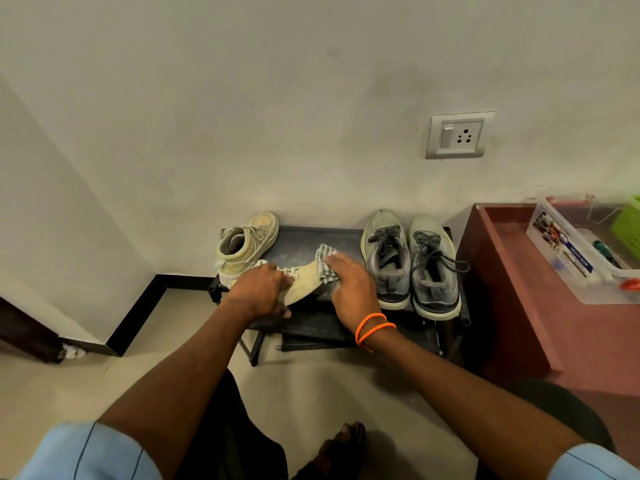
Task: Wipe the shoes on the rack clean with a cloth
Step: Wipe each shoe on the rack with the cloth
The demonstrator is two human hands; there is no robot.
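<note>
1. The left hand (260, 287) gripped a beige shoe (302, 281) from above, fingers curled over its laces, the shoe tilted on its side with the pale sole facing the camera.
2. The right hand (349, 287) held a checked cloth (325, 263) against the shoe's toe, fingers wrapped over the cloth; two orange bands (374, 327) circled the wrist.
3. The shoe lay at the front of the black rack (308, 242), between the other shoes.
4. Its mate, a beige high-top (247, 245), stood upright at the rack's left end, touching the wall.
5. A grey pair (412, 261) stood side by side at the right end, toes to the wall.
6. A maroon worktop (519, 289) just right of the rack carried a clear box (568, 258).
7. A socket (459, 135) sat on the wall above.
</note>
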